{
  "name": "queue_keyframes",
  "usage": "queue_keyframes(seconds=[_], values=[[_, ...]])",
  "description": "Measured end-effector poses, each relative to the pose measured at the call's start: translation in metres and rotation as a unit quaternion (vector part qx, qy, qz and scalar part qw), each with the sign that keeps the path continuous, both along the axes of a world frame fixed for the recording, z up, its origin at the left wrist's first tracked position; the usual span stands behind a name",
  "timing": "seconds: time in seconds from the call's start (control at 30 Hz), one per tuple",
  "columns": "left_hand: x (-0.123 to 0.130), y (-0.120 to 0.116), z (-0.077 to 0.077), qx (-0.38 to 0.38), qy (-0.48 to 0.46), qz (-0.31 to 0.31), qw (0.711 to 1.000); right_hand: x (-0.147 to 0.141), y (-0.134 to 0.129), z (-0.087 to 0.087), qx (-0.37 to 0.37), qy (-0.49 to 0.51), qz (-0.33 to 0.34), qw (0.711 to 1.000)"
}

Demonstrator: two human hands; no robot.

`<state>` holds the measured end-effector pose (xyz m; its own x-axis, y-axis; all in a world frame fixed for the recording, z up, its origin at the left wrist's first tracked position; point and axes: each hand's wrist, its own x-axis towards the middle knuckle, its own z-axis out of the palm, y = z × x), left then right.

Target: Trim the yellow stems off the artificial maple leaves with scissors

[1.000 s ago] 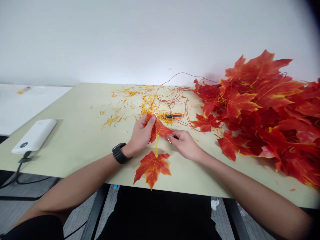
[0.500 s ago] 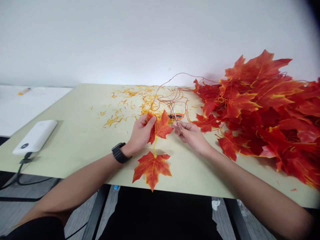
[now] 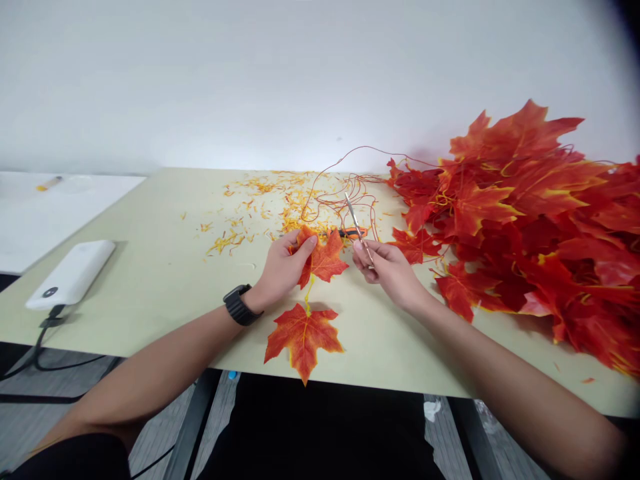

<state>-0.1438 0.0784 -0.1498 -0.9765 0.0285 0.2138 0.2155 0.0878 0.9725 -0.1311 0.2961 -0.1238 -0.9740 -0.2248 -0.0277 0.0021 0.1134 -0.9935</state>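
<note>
My left hand [image 3: 287, 267] pinches an orange-red artificial maple leaf [image 3: 327, 258] between thumb and fingers. From it a thin yellow stem [image 3: 309, 293] runs down to a second maple leaf [image 3: 305, 340], spread near the table's front edge. In my closed right hand [image 3: 385, 267] is a slim pair of metal scissors [image 3: 354, 215], blades pointing up and away; their handles are mostly covered by my fingers. The scissors are apart from the leaf. Just behind both hands lies a black and orange tool [image 3: 350, 233], partly hidden.
A large heap of red maple leaves [image 3: 530, 247] covers the table's right side. Tangled reddish wire [image 3: 345, 197] runs from it toward the middle. Yellow-orange trimmings [image 3: 265, 187] are scattered behind my hands. At left, a white power bank [image 3: 75, 273] has a black cable plugged in.
The scissors have moved slightly right and up with my right hand, away from the leaf. The held leaf has shifted a little right; the lower leaf has barely moved.
</note>
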Motion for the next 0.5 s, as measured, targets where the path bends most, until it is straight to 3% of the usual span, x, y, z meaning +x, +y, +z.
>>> queue_keyframes(seconds=[0.33,0.5], values=[[-0.0039,-0.0027,-0.0051,-0.072,0.025,0.033,0.997,0.0048,0.0036,0.009,0.046,0.054,0.005,0.997],[-0.0031,-0.002,-0.003,-0.116,0.046,0.048,0.991,0.0091,0.0017,0.0107,0.039,0.061,0.066,0.995]])
